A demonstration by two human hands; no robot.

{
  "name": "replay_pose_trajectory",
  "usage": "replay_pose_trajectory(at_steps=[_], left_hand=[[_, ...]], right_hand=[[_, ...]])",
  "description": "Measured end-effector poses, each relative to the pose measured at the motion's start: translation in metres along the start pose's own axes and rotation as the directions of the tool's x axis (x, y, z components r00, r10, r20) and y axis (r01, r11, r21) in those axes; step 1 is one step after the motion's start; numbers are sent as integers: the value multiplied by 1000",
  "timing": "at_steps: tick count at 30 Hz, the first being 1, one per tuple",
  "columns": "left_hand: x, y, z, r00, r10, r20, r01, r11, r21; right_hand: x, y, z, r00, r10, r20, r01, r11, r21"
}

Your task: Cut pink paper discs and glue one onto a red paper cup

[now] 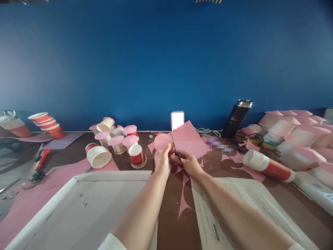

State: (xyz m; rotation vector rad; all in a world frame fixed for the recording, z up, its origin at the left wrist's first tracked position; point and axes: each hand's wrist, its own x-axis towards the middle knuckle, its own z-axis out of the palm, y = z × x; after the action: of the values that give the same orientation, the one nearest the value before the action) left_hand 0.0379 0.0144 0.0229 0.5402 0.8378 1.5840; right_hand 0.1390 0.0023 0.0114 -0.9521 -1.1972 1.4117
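Note:
My left hand [163,161] is closed on a round pink paper disc [161,142], with the thumb lying over its lower right edge. Black-handled scissors [178,157] are in my right hand [189,164], their blades pointing up beside the disc's right edge. Whether the blades touch the paper I cannot tell. Behind the scissors lies a larger pink sheet [191,140]. Curved pink offcuts [184,203] are scattered on the brown table [170,222] below my hands.
To the left stand paper cups, several topped with pink discs [116,140], near an upright red cup [136,156]. A white box lid [104,208] lies in front. At right are a black flask [236,118], stacked cups [269,166], pink-topped cups [307,139] and a printed sheet [249,205].

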Motion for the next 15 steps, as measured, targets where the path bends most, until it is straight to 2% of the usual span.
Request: replay_pose_trajectory(at_steps=[15], left_hand=[[-1, 1, 1, 999, -26, -21, 25, 1000, -16]], right_hand=[[0, 1, 3, 1000, -20, 2, 20, 1000, -12]])
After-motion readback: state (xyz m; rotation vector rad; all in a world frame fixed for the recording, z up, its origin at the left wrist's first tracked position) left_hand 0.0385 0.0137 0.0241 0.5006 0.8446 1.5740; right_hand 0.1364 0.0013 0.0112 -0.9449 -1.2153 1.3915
